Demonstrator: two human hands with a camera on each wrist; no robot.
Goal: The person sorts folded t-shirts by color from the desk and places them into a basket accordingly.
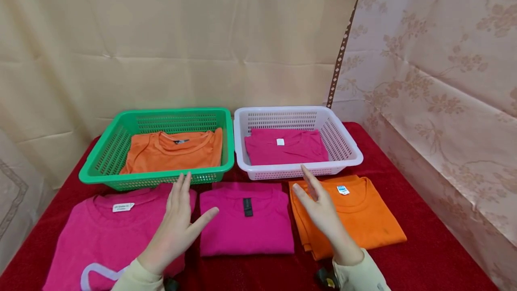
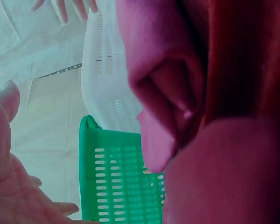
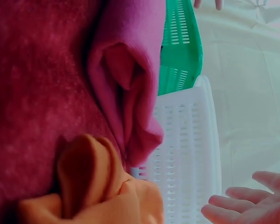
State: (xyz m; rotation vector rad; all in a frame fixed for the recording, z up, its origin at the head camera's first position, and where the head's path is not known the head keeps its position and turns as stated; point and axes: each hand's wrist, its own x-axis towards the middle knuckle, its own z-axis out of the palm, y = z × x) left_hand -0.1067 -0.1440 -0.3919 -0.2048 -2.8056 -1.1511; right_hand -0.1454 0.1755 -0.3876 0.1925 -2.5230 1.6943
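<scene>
My left hand (image 1: 173, 228) hovers with straight fingers and thumb spread, over the right side of a pink T-shirt (image 1: 109, 230) with a white label. Over the left part of a folded orange T-shirt (image 1: 363, 219), my right hand (image 1: 321, 210) is held with its fingers extended, holding nothing. Between the hands lies a folded magenta T-shirt (image 1: 246, 232) with a dark neck label. In the left wrist view, the palm (image 2: 18, 191) faces inward beside the shirts. The right wrist view shows the right fingers (image 3: 233, 203) apart from the folded orange cloth (image 3: 107, 191).
A green basket (image 1: 157, 175) holding an orange T-shirt (image 1: 173, 152) stands at the back left. Beside it, a white basket (image 1: 299, 167) contains a pink T-shirt (image 1: 286, 147). Red cloth (image 1: 436, 241) covers the table; curtains (image 1: 181, 35) hang behind and to the right.
</scene>
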